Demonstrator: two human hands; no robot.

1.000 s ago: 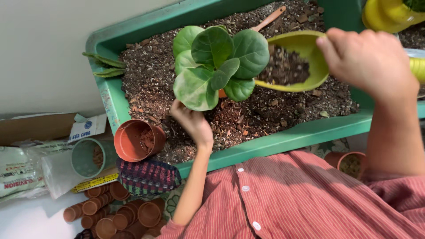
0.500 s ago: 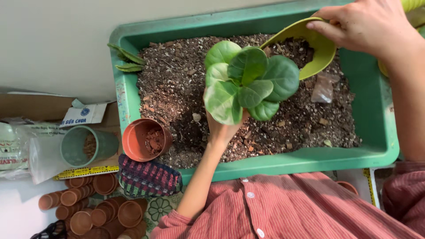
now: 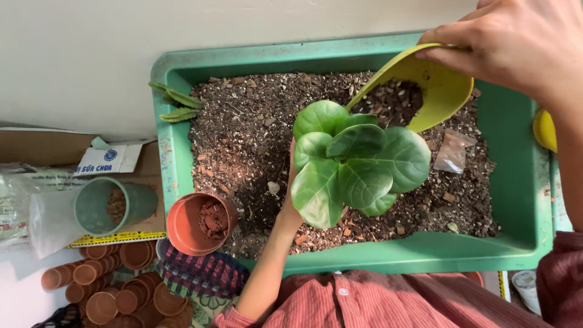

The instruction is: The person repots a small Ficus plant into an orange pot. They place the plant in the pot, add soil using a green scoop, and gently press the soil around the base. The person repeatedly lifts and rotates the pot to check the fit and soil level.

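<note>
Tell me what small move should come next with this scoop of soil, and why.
Probably tip the yellow scoop a little further: the right hand holds it tilted, soil inside, right above the leafy plant that the left hand steadies over the green tray.

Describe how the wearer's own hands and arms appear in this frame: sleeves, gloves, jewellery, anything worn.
Both hands are bare: no gloves, rings or watch show on the left hand or the right hand. The left forearm is uncovered up to a rolled or short sleeve of a red shirt with fine pale stripes and white buttons. The right forearm is also bare, with darker red fabric near the elbow at the frame's edge.
</note>
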